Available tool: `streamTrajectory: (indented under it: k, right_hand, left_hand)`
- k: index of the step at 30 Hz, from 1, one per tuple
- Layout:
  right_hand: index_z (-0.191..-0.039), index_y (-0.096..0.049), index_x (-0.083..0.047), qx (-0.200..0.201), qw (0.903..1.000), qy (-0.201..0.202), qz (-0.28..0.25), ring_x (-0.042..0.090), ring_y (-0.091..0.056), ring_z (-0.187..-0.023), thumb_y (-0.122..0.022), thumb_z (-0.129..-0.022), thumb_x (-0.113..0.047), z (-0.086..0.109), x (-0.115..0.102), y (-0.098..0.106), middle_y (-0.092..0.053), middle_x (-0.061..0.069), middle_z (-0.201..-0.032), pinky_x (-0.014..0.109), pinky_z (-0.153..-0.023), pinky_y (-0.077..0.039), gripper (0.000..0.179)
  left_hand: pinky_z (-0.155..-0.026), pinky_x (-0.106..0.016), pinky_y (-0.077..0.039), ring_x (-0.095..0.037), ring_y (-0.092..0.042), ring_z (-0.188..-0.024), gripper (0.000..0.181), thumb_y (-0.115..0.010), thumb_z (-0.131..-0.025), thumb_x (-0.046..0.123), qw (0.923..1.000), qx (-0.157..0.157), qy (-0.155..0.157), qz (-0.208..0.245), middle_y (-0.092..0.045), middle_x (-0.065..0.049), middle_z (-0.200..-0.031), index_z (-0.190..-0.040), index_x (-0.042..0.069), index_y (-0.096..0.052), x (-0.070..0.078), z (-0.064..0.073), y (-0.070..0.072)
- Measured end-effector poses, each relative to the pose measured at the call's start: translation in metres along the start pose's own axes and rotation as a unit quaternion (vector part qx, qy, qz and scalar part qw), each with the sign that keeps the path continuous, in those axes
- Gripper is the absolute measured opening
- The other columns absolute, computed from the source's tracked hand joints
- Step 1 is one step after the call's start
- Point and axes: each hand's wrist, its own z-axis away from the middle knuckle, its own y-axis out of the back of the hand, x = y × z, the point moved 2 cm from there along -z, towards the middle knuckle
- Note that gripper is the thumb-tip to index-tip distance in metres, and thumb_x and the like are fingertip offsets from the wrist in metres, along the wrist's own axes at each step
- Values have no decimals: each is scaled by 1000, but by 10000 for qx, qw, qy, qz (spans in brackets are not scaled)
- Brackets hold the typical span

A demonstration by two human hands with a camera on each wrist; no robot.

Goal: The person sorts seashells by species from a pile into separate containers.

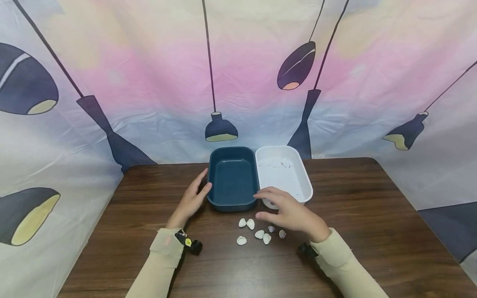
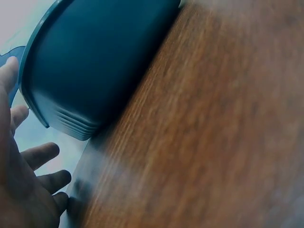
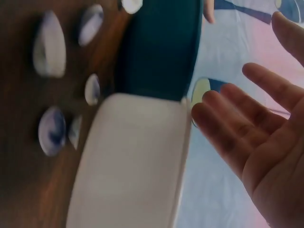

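A dark teal rectangular tray stands at the back of the table, side by side with a white tray. My left hand is at the teal tray's left side, fingers spread and holding nothing; whether the fingertips touch the rim, I cannot tell. Over the front of the white tray, near the seam between the two, hovers my right hand. Its fingers are loosely extended with nothing in them, as the right wrist view also shows. Several small white seashells lie scattered before the trays; some show purple insides.
The brown wooden table reaches back to a hanging cloth printed with lamps, just behind the trays. A black strap device sits on the left wrist, another on the right.
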Motion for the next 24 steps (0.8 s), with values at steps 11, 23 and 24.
streamTrajectory:
  k: [11,23,24]
  right_hand:
    - [-128,-72,-3,-855,9963,46,-1,20,-66,-120,-74,-101,-33,-3,-8,-18,-71,6,-127,39,-103,-53,40]
    - [-119,-78,-7,-1636,9860,-210,242,25,-64,-126,-75,-100,-37,-1,-6,-36,-66,14,-138,39,-106,-52,36]
    - [-119,-78,-7,-1657,9855,-232,264,25,-64,-126,-75,-100,-37,-1,-5,-36,-66,14,-138,39,-106,-52,36]
  left_hand:
    - [-124,-69,-14,-44,-13,-160,65,-48,-115,23,9999,-75,75,-122,-15,-22,-174,-169,6,-18,-2,-2,-1]
    - [-124,-67,-17,-38,-18,-160,67,-50,-114,38,9999,-34,38,-146,-20,-14,-175,-170,14,-23,-1,0,-1]
    - [-124,-67,-17,-37,-18,-160,67,-50,-113,39,9999,-39,45,-146,-20,-13,-175,-170,14,-23,-1,0,-1]
